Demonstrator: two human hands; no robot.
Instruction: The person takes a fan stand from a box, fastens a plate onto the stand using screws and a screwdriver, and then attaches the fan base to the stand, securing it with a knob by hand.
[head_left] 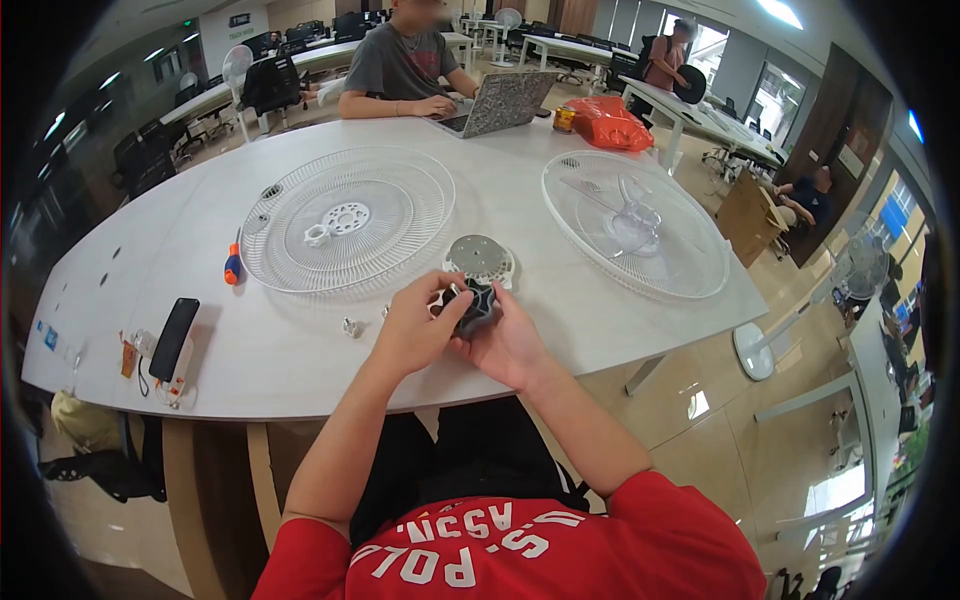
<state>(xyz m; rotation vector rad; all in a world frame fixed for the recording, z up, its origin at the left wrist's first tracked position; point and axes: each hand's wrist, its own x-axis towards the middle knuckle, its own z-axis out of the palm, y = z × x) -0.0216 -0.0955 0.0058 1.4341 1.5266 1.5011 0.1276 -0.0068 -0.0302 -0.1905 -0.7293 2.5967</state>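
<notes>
A dark grey, rounded part with a ribbed, star-like top (482, 312), perhaps a fan motor, is held between my hands above the table's front edge. My right hand (508, 345) cups it from below and the right side. My left hand (420, 318) closes on it from the left, thumb and fingers at its top; a small shiny bit shows near those fingertips, too small to name. Just beyond lies a round grey metal disc (479, 257) on a white base. Small whitish pieces (351, 327) rest left of my left hand.
Two fan grilles lie flat, a left grille (400, 215) and a right grille (690, 262) with clear blades. An orange-and-blue screwdriver (233, 265) and a black handset-like object (175, 338) are at left. Across the table a person uses a laptop (500, 104) beside a red bag (610, 123).
</notes>
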